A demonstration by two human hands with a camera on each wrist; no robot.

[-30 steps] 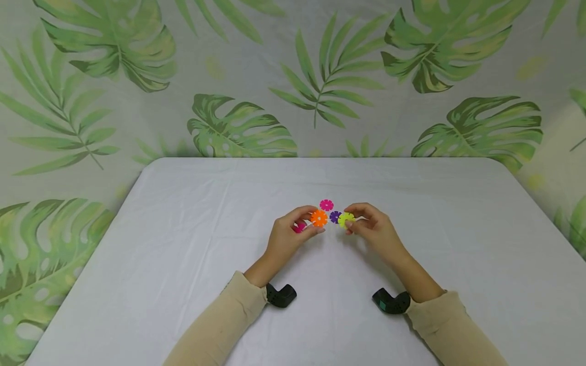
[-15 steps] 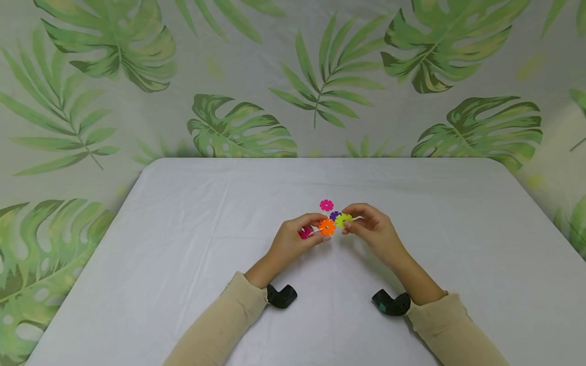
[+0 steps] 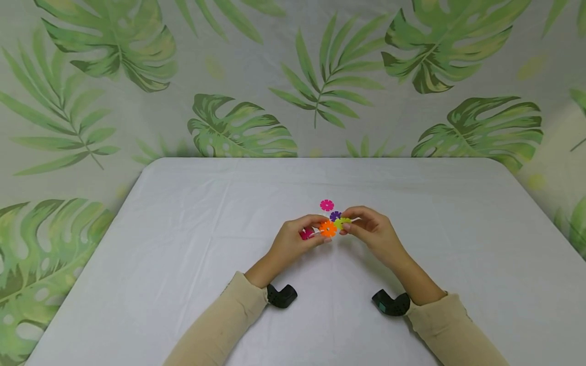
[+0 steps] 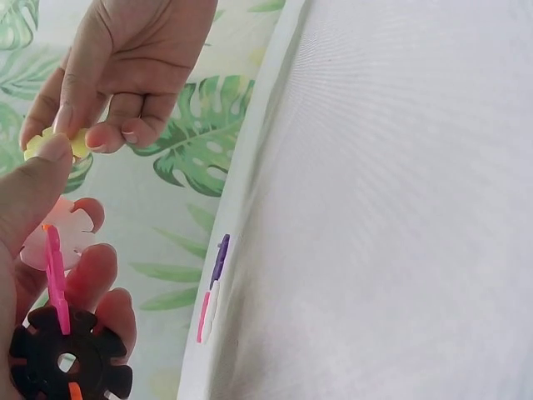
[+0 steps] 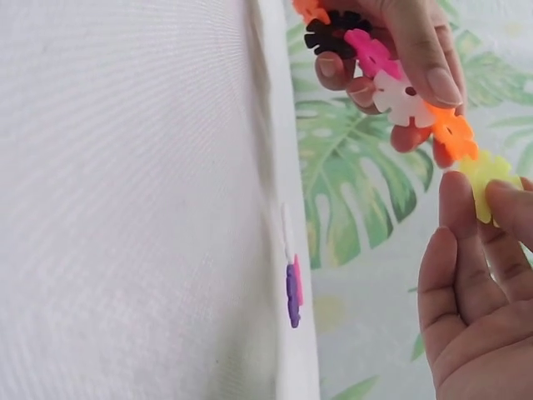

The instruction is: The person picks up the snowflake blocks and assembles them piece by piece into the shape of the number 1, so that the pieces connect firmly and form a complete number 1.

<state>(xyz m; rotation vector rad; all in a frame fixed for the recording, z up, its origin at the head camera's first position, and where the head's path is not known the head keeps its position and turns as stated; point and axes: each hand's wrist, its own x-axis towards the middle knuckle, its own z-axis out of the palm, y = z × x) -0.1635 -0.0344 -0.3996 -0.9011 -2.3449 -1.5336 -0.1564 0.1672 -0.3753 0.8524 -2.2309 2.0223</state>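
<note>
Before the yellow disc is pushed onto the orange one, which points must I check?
1. Left hand holds the chain by the orange disc: ok.
2. Right hand has a grip on the yellow disc: ok.
3. The two discs meet edge to edge: ok.
4. Slots lined up: cannot tell.
5. Purple disc and pink disc lie on the table, apart from both hands: ok.
</note>
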